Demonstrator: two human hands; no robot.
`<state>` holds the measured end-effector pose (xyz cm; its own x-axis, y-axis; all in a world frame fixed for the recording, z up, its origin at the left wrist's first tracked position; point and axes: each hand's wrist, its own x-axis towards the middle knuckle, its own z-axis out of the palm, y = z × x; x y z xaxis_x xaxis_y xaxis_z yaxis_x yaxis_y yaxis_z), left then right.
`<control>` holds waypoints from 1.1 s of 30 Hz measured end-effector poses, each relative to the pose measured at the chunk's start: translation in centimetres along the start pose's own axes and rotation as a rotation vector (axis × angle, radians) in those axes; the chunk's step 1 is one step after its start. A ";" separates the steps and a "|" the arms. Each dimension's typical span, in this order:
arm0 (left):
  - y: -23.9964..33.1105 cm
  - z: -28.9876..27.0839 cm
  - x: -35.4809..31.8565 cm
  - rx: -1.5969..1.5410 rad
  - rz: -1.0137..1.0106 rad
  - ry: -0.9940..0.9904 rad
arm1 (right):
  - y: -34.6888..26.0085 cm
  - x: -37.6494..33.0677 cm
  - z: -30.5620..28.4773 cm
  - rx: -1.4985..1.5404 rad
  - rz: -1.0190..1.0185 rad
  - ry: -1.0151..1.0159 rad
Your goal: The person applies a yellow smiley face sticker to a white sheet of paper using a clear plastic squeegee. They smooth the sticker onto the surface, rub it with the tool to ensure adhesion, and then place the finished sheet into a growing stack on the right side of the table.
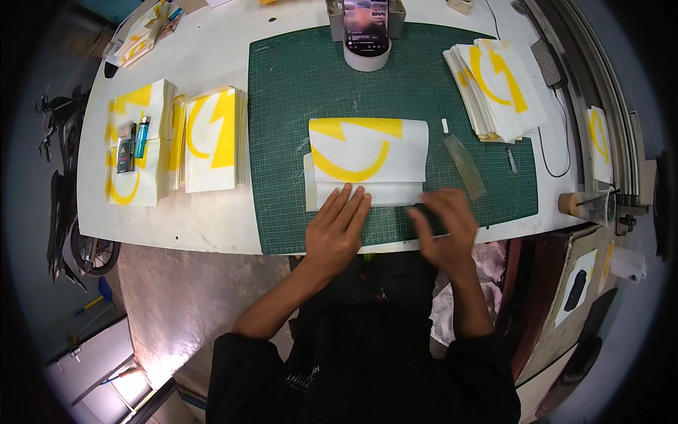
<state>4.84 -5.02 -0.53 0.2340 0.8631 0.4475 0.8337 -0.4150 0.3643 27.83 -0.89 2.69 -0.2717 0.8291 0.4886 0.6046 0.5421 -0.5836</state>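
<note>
A white paper sheet with yellow print (367, 152) lies folded on the green cutting mat, a creased strip running along its near edge. My left hand (335, 226) rests palm down with outstretched fingers on that near fold. By the sheet's near right corner is my right hand (450, 230), slightly blurred, its thumb and bent fingers apart. Beneath it shows a black object (432, 220), partly hidden, of a kind I cannot make out; no grip on it is visible. A pale edge of paper (310, 180) sticks out left of the sheet.
The green mat (296, 85) bears a translucent strip (465, 167), a small cutter (511, 160) and a phone (366, 28) on a round stand. Printed stacks flank it at left (212, 141) and right (498, 88). A lighter (142, 137) tops another stack. A cup (599, 205) stands right.
</note>
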 end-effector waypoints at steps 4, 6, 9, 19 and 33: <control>0.0 0.1 0.1 0.027 0.007 0.016 | -0.7 -0.5 2.6 -0.104 -0.127 -0.161; -0.2 0.3 -0.2 0.027 0.004 0.027 | 0.2 -1.0 3.7 -0.123 -0.173 -0.145; -0.2 0.0 -0.3 0.030 0.002 -0.020 | 0.4 -1.5 3.6 -0.075 -0.133 -0.143; -2.4 -3.6 -3.7 -0.004 -0.035 -0.315 | 0.1 -3.6 1.7 -0.171 -0.050 -0.219; 1.3 -2.7 -3.4 0.051 -0.137 -0.374 | -0.2 -4.2 2.0 -0.228 -0.090 -0.209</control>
<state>3.73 -9.25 0.65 0.2767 0.9587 0.0663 0.8913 -0.2818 0.3552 27.36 -4.21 -0.58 -0.4652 0.8021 0.3744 0.7169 0.5895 -0.3722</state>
